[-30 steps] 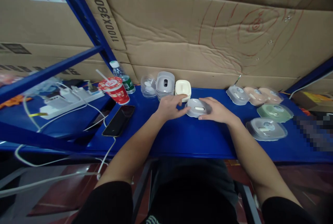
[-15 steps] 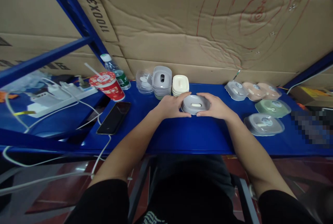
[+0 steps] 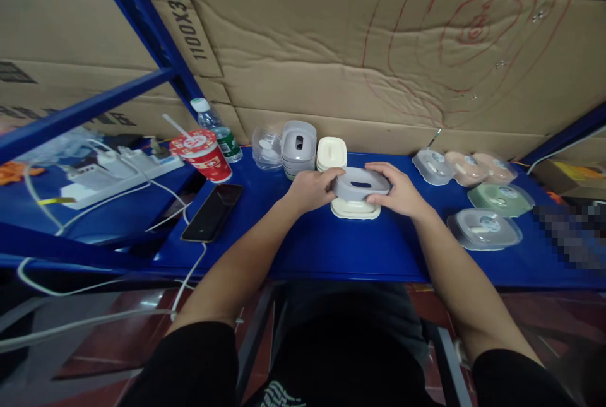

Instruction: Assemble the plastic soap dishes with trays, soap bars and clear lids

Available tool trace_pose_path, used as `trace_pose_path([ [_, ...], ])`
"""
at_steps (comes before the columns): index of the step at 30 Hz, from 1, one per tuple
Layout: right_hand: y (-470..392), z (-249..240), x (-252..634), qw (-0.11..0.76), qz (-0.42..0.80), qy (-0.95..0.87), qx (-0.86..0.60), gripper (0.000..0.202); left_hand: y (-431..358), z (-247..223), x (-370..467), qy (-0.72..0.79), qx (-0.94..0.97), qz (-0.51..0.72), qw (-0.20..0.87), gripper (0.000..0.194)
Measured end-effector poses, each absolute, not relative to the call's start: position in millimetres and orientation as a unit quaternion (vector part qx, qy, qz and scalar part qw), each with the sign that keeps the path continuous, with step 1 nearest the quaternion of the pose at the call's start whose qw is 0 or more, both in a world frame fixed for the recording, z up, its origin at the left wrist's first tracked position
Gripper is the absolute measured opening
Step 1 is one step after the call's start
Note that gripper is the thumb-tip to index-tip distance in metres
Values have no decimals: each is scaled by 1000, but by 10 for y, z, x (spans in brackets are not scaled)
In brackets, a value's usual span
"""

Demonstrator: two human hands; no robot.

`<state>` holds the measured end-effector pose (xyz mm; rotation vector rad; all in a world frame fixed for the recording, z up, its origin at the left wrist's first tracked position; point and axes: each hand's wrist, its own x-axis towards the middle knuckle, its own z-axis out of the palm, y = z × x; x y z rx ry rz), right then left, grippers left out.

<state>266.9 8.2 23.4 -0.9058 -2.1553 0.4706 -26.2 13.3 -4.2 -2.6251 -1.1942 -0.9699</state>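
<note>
My left hand and my right hand grip opposite ends of a grey plastic soap dish part with an oval slot in its bottom. Directly beneath it, a cream soap dish part with a raised middle lies on the blue table. The grey part is tilted slightly and hides the rear of the cream one. Behind my left hand stand a stack of grey parts and a stack of cream parts. Clear round-edged lids are piled left of these.
Lidded soap boxes, grey, green and peach, sit at the right. A phone, a red cup with a straw, a water bottle and a power strip are at the left. Cardboard walls the back.
The grey part has risen off the cream part, which now shows on the table beneath it. Both hands moved up with the grey part, and the view shifted slightly.
</note>
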Motion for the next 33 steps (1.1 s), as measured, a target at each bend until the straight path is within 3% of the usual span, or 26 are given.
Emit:
trace_pose_path([
  [4, 69, 240, 2676, 396, 222, -824, -339, 113, 152, -20, -303, -426, -805, -411, 51, 24],
  [7, 43, 223, 2648, 413, 209, -799, -384, 85, 130, 13, -306, -420, -788, -449, 30, 30],
  [10, 32, 198, 2621, 452, 195, -766, -414, 58, 84, 35, -269, -380, -809, -447, 34, 49],
  [13, 56, 185, 2618, 515, 191, -718, -426, 49, 47, 54, -221, -320, -836, -443, 52, 85],
  [15, 88, 184, 2622, 551, 198, -685, -433, 48, 44, 70, -206, -274, -856, -434, 66, 100],
  [20, 159, 171, 2613, 579, 249, -644, -434, 51, 91, 110, -240, -221, -877, -416, 98, 87],
  [25, 160, 146, 2595, 569, 269, -655, -418, 59, 127, 139, -302, -264, -880, -383, 98, 58],
  [27, 161, 146, 2611, 572, 282, -650, -414, 69, 155, 156, -367, -316, -848, -414, 99, 58],
  [33, 132, 167, 2681, 484, 198, -741, -420, 68, 334, 160, -667, -561, -635, -524, 80, 104],
])
